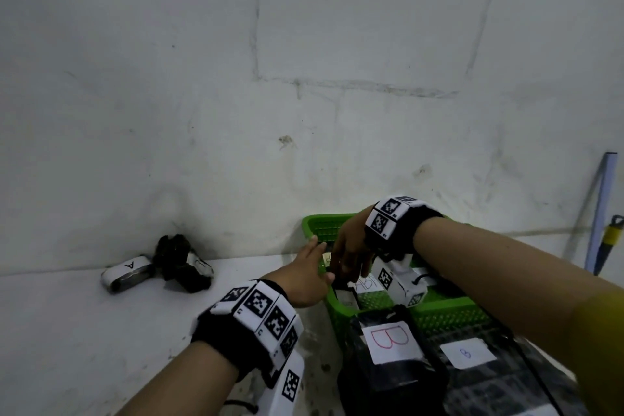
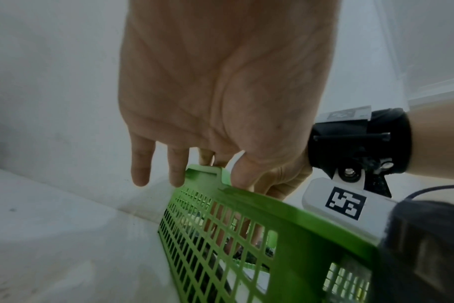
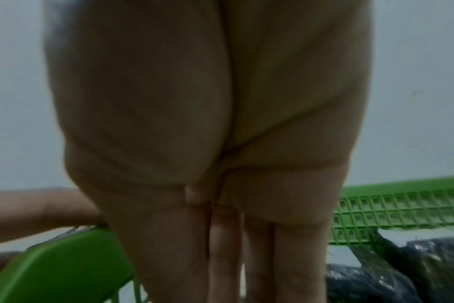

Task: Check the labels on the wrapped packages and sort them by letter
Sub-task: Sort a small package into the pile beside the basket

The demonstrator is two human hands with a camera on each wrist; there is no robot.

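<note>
Packages come first from where I sit: at five o'clock, nearest me, a black plastic-wrapped package with a white label and a red letter B (image 1: 393,344) lies against the near end of the green plastic lattice basket (image 1: 452,314), and just to its right sits a second black-wrapped package with a small blue-marked white label (image 1: 467,352), whose letter I cannot read for sure. My left hand (image 1: 305,280), at six o'clock, rests on the basket's left rim with fingers fairly straight, thumb inside and the others outside the wall; it holds nothing but the rim, lightly. A little farther, at five o'clock, my right hand (image 1: 349,253) reaches down into the basket, fingers pointed straight and close together; whether they already pinch a package I cannot tell, since the tips are hidden. Farther still, at nine o'clock by the wall, the white-banded package marked A (image 1: 126,275) lies beside a crumpled black-wrapped package (image 1: 182,263).

My worry: the film looks slick, so a blind grip could slip, or drag a neighbouring package up with it. If the left hand stays loose, the light basket may tip or slide. A hidden or upside-down label invites missorting.
</note>
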